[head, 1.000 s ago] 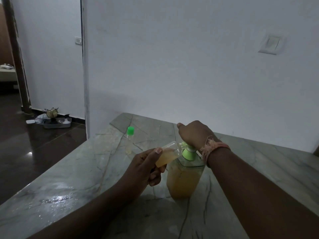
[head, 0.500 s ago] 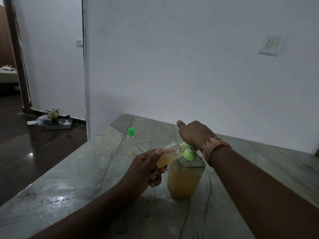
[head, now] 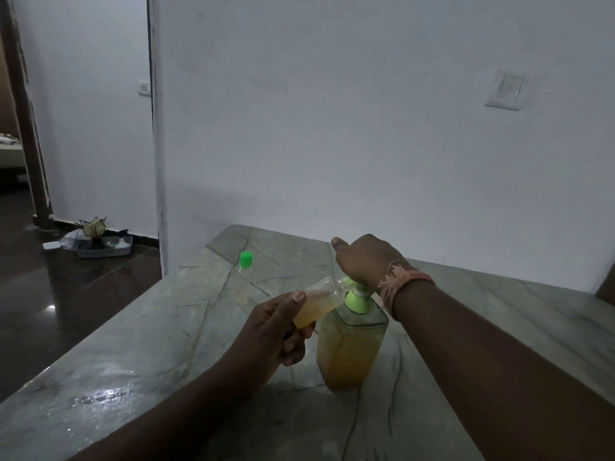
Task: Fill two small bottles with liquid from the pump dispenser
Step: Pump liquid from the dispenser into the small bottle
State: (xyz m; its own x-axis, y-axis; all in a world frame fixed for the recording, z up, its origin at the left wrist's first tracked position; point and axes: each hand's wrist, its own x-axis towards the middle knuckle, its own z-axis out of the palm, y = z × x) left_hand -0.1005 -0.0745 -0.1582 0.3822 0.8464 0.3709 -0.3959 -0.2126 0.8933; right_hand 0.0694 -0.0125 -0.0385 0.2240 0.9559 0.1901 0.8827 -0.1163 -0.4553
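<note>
A clear square pump dispenser (head: 347,354) with orange-yellow liquid and a green pump top stands on the marble table (head: 139,344). My right hand (head: 364,257) lies on the pump head, palm down. My left hand (head: 276,331) holds a small clear bottle (head: 319,304) tilted, its mouth against the green spout; it is partly filled with the same liquid. A second small bottle (head: 244,277) with a green cap stands upright farther back on the table, apart from both hands.
A white wall rises just behind the table, with a switch plate (head: 506,89) at upper right. To the left the table edge drops to a dark glossy floor, where a grey tray (head: 100,244) of small items sits.
Hardly anything has moved: both hands stay at the dispenser and the small bottle stays at the spout. The view has shifted slightly.
</note>
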